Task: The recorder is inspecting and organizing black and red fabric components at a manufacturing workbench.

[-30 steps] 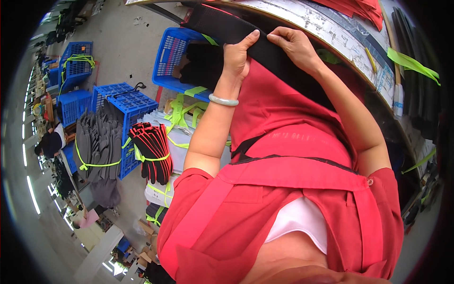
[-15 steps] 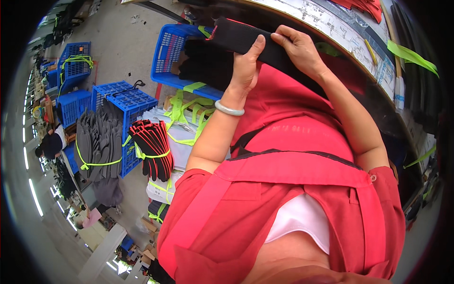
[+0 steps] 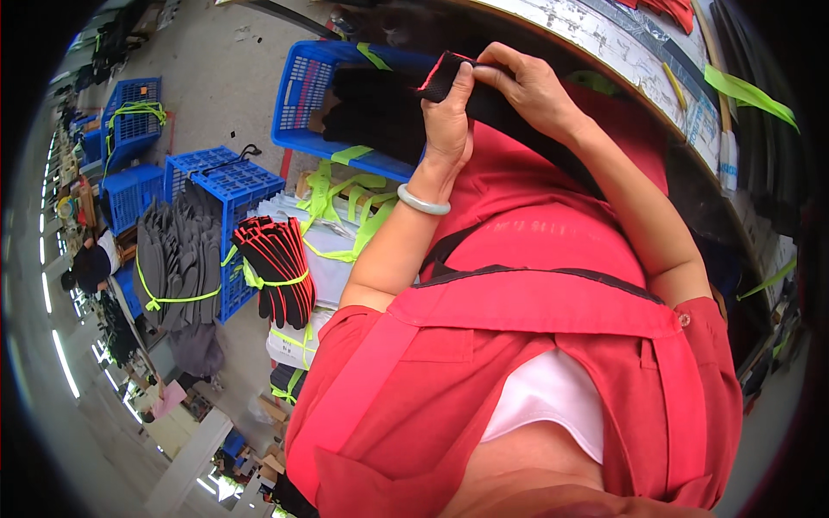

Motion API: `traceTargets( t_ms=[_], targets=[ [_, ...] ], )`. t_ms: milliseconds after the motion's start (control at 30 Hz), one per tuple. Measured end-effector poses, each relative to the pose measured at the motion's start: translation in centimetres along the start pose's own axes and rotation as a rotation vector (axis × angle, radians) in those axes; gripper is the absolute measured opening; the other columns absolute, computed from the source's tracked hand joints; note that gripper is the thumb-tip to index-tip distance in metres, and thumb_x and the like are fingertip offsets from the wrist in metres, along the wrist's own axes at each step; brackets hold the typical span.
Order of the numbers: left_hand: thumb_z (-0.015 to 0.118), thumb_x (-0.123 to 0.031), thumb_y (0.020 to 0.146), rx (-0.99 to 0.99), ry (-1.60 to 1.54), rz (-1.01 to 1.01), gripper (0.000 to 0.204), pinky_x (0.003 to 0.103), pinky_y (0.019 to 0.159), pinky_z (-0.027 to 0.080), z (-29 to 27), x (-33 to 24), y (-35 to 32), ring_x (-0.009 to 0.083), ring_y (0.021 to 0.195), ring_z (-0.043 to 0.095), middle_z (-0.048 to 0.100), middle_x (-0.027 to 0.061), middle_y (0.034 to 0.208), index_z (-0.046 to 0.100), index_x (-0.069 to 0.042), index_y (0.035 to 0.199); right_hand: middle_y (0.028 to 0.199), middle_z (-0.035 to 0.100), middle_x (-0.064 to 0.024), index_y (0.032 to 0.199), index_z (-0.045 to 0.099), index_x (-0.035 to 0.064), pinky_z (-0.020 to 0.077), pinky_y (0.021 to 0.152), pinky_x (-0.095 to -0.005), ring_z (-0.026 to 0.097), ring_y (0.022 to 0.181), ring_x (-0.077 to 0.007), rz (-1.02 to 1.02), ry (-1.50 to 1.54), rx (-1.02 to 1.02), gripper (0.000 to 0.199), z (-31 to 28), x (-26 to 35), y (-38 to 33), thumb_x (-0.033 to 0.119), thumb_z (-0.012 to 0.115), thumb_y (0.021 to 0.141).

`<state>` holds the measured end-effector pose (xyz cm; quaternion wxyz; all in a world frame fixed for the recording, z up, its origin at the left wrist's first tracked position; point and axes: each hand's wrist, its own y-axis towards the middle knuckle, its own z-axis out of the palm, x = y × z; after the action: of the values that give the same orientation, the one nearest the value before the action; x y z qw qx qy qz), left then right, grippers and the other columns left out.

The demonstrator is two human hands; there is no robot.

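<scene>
A long piece of black fabric [image 3: 518,129] with a red edge at its far end lies across my front, over the red apron [image 3: 553,242]. My left hand [image 3: 447,119] is closed round it near the red-edged end, thumb on top. Beside it, my right hand [image 3: 537,93] pinches the same fabric between thumb and fingers. Part of the fabric's length is hidden behind my right forearm. Just left of my hands stands a blue crate [image 3: 285,99] with dark fabric pieces [image 3: 367,112] lying in it.
A worn work table [image 3: 596,43] runs along the upper right. At left are bundles of black-and-red gloves [image 3: 281,268] and grey gloves [image 3: 181,259] tied with yellow-green strips, next to another blue crate [image 3: 246,186]. More yellow-green strips [image 3: 324,198] lie on pale wrapped stacks.
The fabric's red-edged end now shows shorter beyond my left hand and has turned. My right hand has shifted slightly left, closer to my left hand.
</scene>
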<state>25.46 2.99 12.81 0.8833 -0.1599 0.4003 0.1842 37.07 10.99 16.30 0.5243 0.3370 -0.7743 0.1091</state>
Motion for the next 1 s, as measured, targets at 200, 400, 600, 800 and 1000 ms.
traceTargets(
  t_ms=[200,400,600,800,1000],
  targets=[
    [0.068,-0.008,0.088,0.087,-0.014,-0.212,0.018,0.026,0.081,0.051,-0.7,-1.6,-0.2,0.013,0.089,0.063,0.066,0.0041,0.097,0.065,-0.001,0.104,0.068,0.059,-0.0093,0.095,0.061,0.0021,0.0461,0.062,-0.0307,0.056,0.062,-0.0186,0.249,0.055,0.013,0.023,-0.8,-1.7,-0.1,0.025,0.06,0.092],
    [0.071,-0.012,0.087,0.179,0.224,-0.301,0.015,0.02,0.071,0.05,-2.9,-1.5,0.1,0.0071,0.075,0.06,0.066,0.0029,0.085,0.066,0.0,0.093,0.076,0.062,-0.0166,0.094,0.063,0.0058,0.0479,0.066,-0.0373,0.062,0.073,-0.0312,0.164,-0.135,0.1,0.022,-0.4,-0.6,-1.0,0.026,0.055,0.094],
    [0.071,-0.007,0.085,0.329,0.543,-0.328,0.015,0.02,0.069,0.052,-3.4,-5.1,1.0,0.0084,0.075,0.063,0.068,0.0049,0.086,0.068,0.002,0.097,0.08,0.062,-0.0176,0.089,0.059,0.0058,0.047,0.068,-0.0455,0.06,0.081,-0.0386,0.0,-0.375,0.159,0.025,0.5,1.3,-1.3,0.031,0.054,0.093],
    [0.07,-0.005,0.085,0.108,0.36,0.028,0.015,0.021,0.075,0.05,-6.0,-8.4,-0.4,0.0099,0.079,0.062,0.068,0.0049,0.09,0.067,0.001,0.099,0.086,0.066,-0.0091,0.099,0.062,0.0086,0.0491,0.075,-0.0397,0.063,0.083,-0.0289,-0.401,-0.719,0.019,0.024,-4.5,4.5,0.0,0.03,0.062,0.088],
    [0.066,-0.001,0.087,0.048,0.03,-0.141,0.019,0.025,0.082,0.051,-6.2,-4.1,-0.7,0.0132,0.087,0.064,0.068,0.0078,0.097,0.062,0.001,0.105,0.115,0.057,-0.004,0.105,0.062,0.0156,0.0337,0.098,-0.0369,0.049,0.112,-0.0191,-0.589,-0.617,-0.183,0.032,-2.8,6.1,4.7,0.02,0.07,0.074]
  ],
)
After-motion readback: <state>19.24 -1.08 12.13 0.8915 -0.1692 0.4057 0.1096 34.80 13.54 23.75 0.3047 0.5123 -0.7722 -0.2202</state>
